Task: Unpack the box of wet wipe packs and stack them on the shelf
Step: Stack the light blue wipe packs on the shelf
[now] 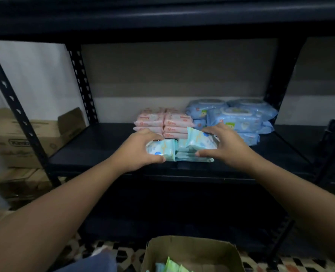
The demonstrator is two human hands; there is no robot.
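Observation:
Several pale green wet wipe packs (188, 149) lie in a loose pile at the front of the dark shelf (96, 146). My left hand (141, 150) grips the left packs, thumb at the front and fingers over the top. My right hand (223, 146) grips the right side of the pile, where one pack stands tilted up. Behind them sit stacked pink packs (168, 122) and larger blue packs (235, 118). The open cardboard box (192, 250) stands on the floor below, with more green packs (170, 266) inside.
Black slotted shelf posts (80, 79) rise at left and right, and an upper shelf board spans the top. Cardboard cartons (25, 138) are stacked at the left beside the rack. The floor has a patterned tile.

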